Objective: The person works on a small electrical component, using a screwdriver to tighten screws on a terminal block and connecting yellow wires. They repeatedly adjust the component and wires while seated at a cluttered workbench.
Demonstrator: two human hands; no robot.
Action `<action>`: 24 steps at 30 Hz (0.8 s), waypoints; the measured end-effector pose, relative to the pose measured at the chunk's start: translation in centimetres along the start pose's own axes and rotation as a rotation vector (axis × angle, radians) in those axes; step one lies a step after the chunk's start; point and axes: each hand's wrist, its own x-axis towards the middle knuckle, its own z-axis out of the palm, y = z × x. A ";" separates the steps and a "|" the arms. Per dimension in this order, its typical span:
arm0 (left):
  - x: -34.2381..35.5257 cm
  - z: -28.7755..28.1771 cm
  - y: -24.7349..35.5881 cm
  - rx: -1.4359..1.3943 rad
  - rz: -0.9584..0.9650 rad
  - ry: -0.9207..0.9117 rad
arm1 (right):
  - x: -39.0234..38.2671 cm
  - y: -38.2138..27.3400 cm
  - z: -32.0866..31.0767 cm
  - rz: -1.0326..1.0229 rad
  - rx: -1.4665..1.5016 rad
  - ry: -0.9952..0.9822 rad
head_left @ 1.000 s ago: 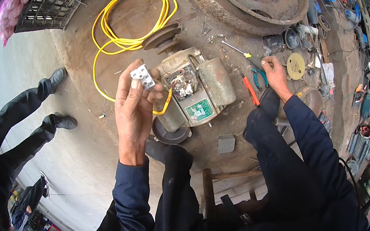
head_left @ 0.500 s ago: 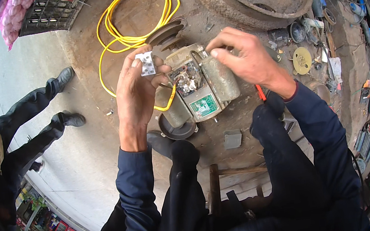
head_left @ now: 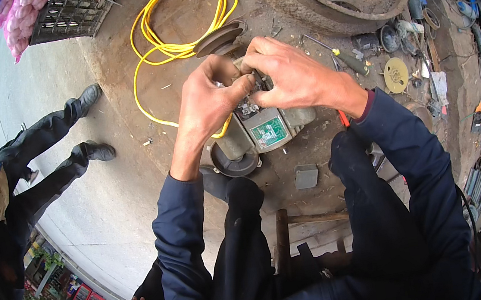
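Observation:
An electric motor (head_left: 241,139) with a green label plate lies on the ground before me, its grooved pulley (head_left: 218,39) at the far end. Both my hands are close together over its open wiring box (head_left: 247,110). My left hand (head_left: 208,101) is closed, fingers curled; only a sliver of the small white block with holes (head_left: 219,84) shows between them. Opposite it, my right hand (head_left: 297,75) is pinched shut, thumb near the left thumb; what its fingertips hold is hidden. A yellow cable (head_left: 157,118) runs to the motor from the left.
Beyond lies the coiled yellow cable with a rusty wheel rim (head_left: 318,3) beside it. A screwdriver (head_left: 353,63), a yellow disc (head_left: 396,75) and scrap lie right. Nearer are a round cover (head_left: 236,164) and grey plate (head_left: 306,176). Another person's legs (head_left: 49,129) are left.
My left hand has moved right with the small white block, which is now mostly hidden. My right hand has come left, and the two hands now meet over the motor.

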 end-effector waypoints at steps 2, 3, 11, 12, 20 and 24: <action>-0.1 0.0 0.2 0.138 -0.006 -0.015 | 0.0 -0.1 0.1 0.011 -0.027 -0.010; -0.2 0.0 0.2 0.164 -0.020 -0.018 | 0.0 -0.2 0.1 0.027 -0.044 -0.029; -1.4 -1.0 0.5 0.302 -0.027 0.005 | 0.6 -0.7 0.0 0.056 -0.133 -0.039; -1.5 -1.1 0.4 0.309 -0.035 0.007 | 0.8 -0.7 -0.1 0.039 -0.139 -0.039; -1.7 -1.5 -0.2 0.335 -0.017 0.016 | 1.8 -0.4 -0.9 0.024 -0.080 -0.087; -1.5 -1.7 -0.5 0.318 -0.031 0.041 | 1.4 -0.2 -0.7 0.013 -0.086 -0.072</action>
